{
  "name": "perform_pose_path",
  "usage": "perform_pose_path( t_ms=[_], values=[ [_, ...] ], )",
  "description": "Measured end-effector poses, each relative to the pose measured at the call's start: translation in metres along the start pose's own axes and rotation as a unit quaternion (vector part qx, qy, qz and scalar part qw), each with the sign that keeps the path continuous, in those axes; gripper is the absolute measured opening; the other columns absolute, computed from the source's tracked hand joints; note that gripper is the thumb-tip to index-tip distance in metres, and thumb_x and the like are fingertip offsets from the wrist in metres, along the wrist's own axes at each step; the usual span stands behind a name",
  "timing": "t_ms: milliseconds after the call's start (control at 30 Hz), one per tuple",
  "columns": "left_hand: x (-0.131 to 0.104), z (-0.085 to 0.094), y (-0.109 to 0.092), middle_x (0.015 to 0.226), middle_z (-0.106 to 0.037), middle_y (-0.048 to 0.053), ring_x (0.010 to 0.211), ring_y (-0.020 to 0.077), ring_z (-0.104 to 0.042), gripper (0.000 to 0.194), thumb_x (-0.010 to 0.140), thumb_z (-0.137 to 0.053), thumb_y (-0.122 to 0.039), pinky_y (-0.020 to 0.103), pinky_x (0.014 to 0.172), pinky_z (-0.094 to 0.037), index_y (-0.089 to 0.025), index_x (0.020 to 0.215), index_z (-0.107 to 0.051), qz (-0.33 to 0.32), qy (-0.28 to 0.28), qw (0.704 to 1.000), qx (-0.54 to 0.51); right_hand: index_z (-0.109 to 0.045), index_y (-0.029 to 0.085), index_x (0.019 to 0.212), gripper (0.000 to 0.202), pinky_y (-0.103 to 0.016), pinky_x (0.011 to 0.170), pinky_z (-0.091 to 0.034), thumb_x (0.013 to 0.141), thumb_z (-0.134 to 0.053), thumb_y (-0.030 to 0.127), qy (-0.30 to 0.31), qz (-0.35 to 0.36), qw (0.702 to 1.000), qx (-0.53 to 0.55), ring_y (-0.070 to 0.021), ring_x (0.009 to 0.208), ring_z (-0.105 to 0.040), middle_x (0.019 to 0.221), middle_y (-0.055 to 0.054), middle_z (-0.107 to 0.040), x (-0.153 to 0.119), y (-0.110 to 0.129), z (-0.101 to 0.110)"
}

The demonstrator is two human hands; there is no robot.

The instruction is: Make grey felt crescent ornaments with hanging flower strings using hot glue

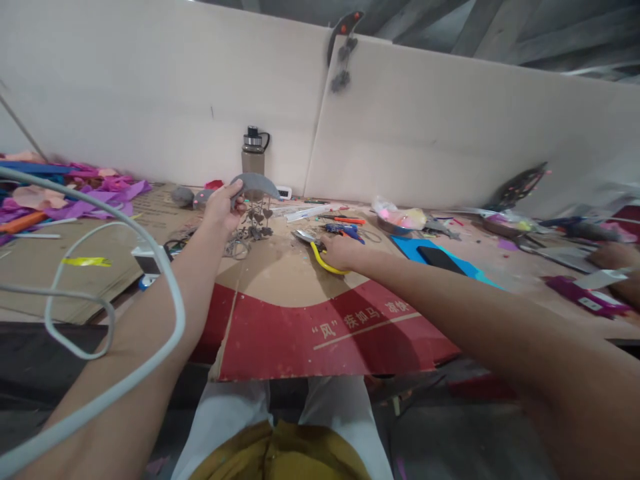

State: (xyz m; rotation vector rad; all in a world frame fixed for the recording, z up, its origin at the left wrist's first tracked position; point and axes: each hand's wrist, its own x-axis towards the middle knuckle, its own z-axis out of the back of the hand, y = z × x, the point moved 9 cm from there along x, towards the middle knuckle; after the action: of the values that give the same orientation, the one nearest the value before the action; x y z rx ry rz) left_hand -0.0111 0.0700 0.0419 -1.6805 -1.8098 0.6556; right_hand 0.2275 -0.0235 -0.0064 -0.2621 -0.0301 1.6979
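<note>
In my left hand (224, 209) is a grey crescent-shaped piece (257, 186), pinched near its left end and lifted above the work surface. Several small grey hearts (259, 217) dangle from it on thin strings. My right hand (342, 253) is closed around yellow-handled scissors (320, 259) low over the cardboard sheet (280, 277); their blades point to the far left and the fingertips are partly hidden. Just beyond that hand lies a blue tool (345, 231), with an orange-handled tool (350, 220) behind it.
A bottle (253, 157) stands against the white partition (165, 93). Coloured scraps (85, 187) heap up at left. A white cable (177, 313) loops across my left forearm. To the right are a black phone (440, 260) on blue sheets and another person's hand (615, 257) near a purple device (585, 297).
</note>
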Motion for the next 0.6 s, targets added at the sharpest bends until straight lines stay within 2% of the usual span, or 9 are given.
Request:
perform_pose_path(
  t_ms=[167,333,467,600],
  values=[
    [-0.002,-0.002,0.001,0.049,-0.053,-0.004,0.037,0.0049,-0.042,0.023,0.073,-0.066,-0.008,0.018,0.034,-0.026,-0.020,0.058,-0.052,-0.009,-0.005,0.999,0.035,-0.059,0.008,0.112,0.035,-0.037,0.081,-0.050,0.086,-0.042,0.024,-0.002,0.033,0.999,-0.027,-0.0303,0.101,-0.063,0.108,-0.022,-0.065,0.009,0.013,-0.001],
    [-0.005,-0.006,0.002,0.050,-0.054,-0.004,0.037,0.0045,-0.042,0.024,0.074,-0.066,-0.008,0.017,0.034,-0.026,-0.020,0.059,-0.051,-0.009,-0.001,1.000,0.027,-0.062,0.008,0.107,0.031,-0.036,0.080,-0.050,0.084,-0.046,0.020,-0.013,0.038,0.999,-0.036,-0.0301,0.099,-0.064,0.107,-0.022,-0.066,0.015,0.017,-0.001],
    [-0.007,-0.006,-0.002,0.049,-0.053,-0.004,0.037,0.0040,-0.042,0.023,0.075,-0.064,-0.008,0.016,0.034,-0.026,-0.019,0.059,-0.051,-0.012,-0.005,1.000,0.025,-0.061,0.010,0.112,0.035,-0.034,0.076,-0.049,0.086,-0.043,0.025,-0.037,0.034,0.999,-0.020,-0.0279,0.095,-0.065,0.108,-0.020,-0.066,0.005,0.011,0.000],
    [-0.004,-0.003,-0.005,0.047,-0.051,-0.004,0.037,0.0047,-0.042,0.022,0.077,-0.062,-0.010,0.017,0.034,-0.027,-0.019,0.060,-0.053,-0.018,-0.004,0.999,0.030,-0.053,0.017,0.125,0.042,-0.033,0.076,-0.047,0.087,-0.044,0.031,-0.071,0.073,0.995,-0.018,-0.0261,0.094,-0.064,0.106,-0.016,-0.067,-0.013,0.007,0.005]
  ],
)
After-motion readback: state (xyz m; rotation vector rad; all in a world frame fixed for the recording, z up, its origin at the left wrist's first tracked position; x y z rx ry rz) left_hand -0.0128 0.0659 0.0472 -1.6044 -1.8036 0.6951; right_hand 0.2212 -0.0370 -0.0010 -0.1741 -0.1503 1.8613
